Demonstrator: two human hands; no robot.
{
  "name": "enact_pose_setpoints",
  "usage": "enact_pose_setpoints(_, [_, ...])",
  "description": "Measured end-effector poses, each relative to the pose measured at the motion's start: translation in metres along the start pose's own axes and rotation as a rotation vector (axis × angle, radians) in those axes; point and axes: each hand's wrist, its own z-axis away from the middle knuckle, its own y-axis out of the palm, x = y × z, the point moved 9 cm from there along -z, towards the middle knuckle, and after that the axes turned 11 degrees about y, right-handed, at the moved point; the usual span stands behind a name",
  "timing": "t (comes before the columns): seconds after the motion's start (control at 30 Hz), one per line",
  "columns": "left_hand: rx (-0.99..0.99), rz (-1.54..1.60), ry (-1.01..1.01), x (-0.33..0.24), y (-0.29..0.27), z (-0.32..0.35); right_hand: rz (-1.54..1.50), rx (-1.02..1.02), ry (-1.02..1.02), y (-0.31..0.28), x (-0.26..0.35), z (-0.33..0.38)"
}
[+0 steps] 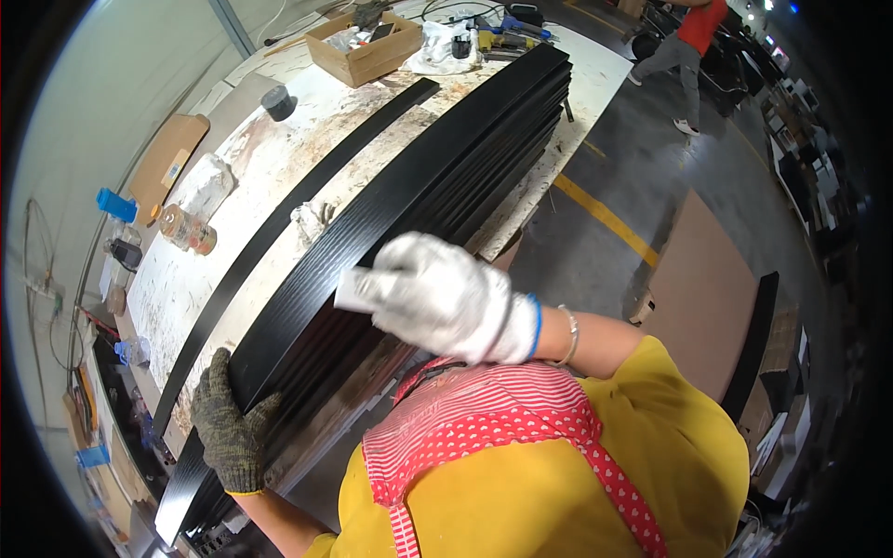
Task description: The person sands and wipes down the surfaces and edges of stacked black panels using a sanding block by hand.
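A stack of long black boards (pixel 465 153) lies lengthwise on a paint-stained white worktable (pixel 279 158). My left hand (pixel 228 423), in a dark knitted glove, grips the near end of the top board. In a white glove, my right hand (pixel 446 298) presses a small pale block (pixel 353 288) flat on the top board's surface. A single thin black strip (pixel 307 195) lies apart, to the left of the stack.
At the table's far end stand a cardboard box (pixel 365 46) with small items, white rags and tools. A plastic bottle (pixel 186 230), a dark cup (pixel 277 100) and a white rag lie at the left. Another person (pixel 688 46) walks on the grey floor beyond.
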Motion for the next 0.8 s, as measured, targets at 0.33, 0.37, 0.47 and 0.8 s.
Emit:
enact_pose_setpoints(0.33, [-0.05,0.299,0.079,-0.001,-0.007,-0.003,-1.502,-0.564,1.033,-0.075,-0.198,0.088])
enact_pose_setpoints(0.37, [-0.021,0.205,0.111,-0.005,-0.01,-0.006,-1.493,-0.583,1.026,-0.075,-0.203,0.092])
enact_pose_setpoints(0.47, [-0.008,0.108,0.157,-0.004,-0.036,-0.005,-1.373,-0.579,0.94,-0.081,-0.215,0.098])
enact_pose_setpoints(0.8, [0.024,0.129,0.373,-0.118,-0.079,-0.167,0.317,-0.371,0.574,-0.217,-0.382,0.093])
